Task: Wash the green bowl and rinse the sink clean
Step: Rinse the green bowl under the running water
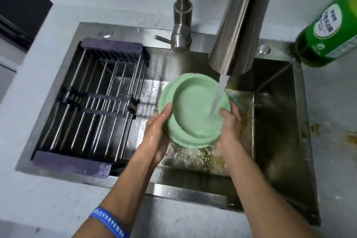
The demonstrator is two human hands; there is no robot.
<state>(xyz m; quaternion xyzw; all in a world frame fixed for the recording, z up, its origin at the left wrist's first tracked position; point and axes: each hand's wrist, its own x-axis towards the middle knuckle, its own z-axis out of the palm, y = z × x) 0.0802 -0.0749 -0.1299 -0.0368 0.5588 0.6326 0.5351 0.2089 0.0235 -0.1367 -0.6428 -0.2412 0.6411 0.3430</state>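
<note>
— Where's the green bowl (193, 110)?

— You hold it tilted over the sink (280, 121), its underside facing you, under the water stream (219, 94) from the faucet (237, 25).

— And your hands?

— Your left hand (157, 131) grips the left rim, fingers curled behind. Your right hand (230, 127) clasps the right edge, thumb on the base.

— Anything else?

— A drying rack (92, 102) spans the sink's left side; a green bottle (328, 25) stands at the right corner.
</note>
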